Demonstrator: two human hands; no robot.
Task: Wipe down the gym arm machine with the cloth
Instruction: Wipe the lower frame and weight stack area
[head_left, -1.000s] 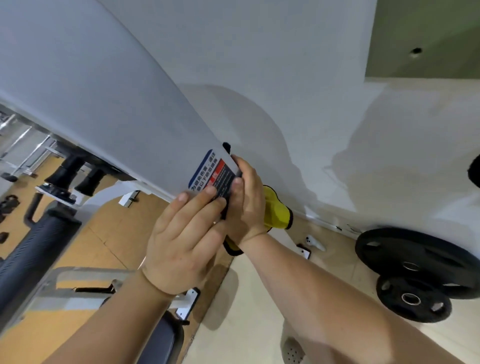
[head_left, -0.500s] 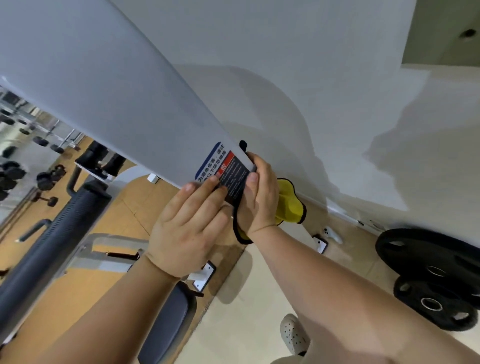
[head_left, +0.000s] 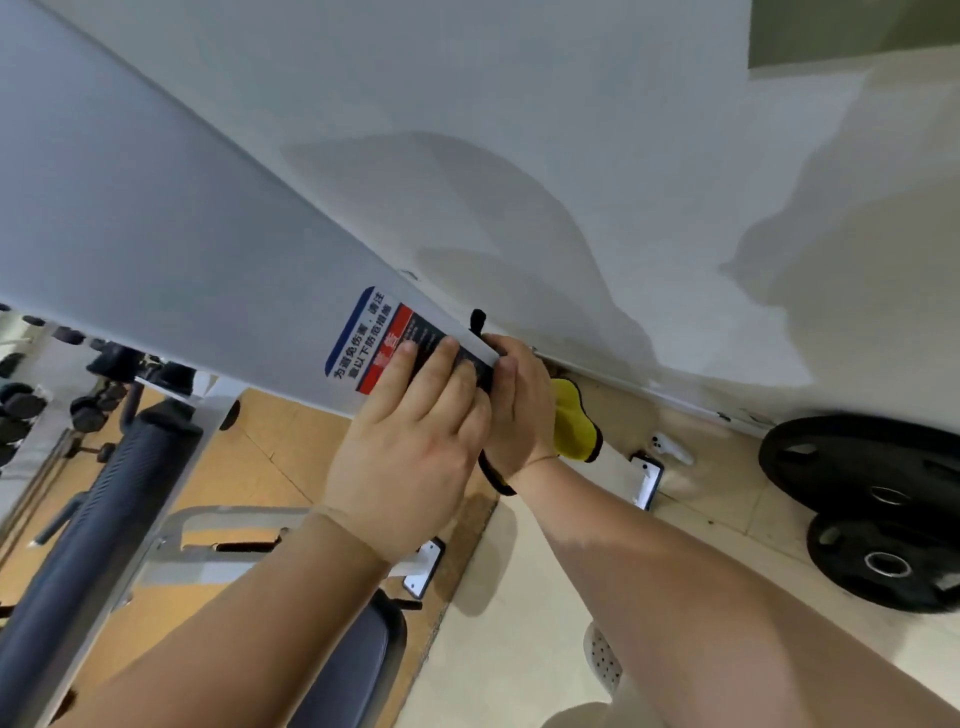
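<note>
Left hand (head_left: 410, 457) flat, fingers extended and pressed on the warning sticker (head_left: 384, 340) at the lower end of the machine's white frame panel (head_left: 156, 234); holds nothing, just braces the panel face. Right hand (head_left: 514, 410) curled around the panel's far edge, fingers closed on the yellow cloth (head_left: 574, 423) with black trim; cloth bunches out behind the palm toward the wall (head_left: 571, 130), most of it hidden by the hand and panel. Looks like the cloth is being worked along the back edge of the panel, so wiping is underway on this part; how much of the machine is done, cannot tell.

Below the panel: dark foam roller pad (head_left: 98, 519), grey seat pad (head_left: 353, 670), metal frame bracket (head_left: 228, 540). Floor (head_left: 519, 597) is tan tile with an orange mat to the left. Two black weight plates (head_left: 862, 483) lie on the floor near the wall, well apart from the hands. Dumbbells (head_left: 31, 405) far left, blurry.

Risks: the cloth is gripped out of sight behind the edge, so it could slip or miss patches. Fingertips on the sticker could lift its corner if dragged. The gap between panel and wall looks tight, so knuckles may scrape. A loose cloth tail could snag on hardware behind.
</note>
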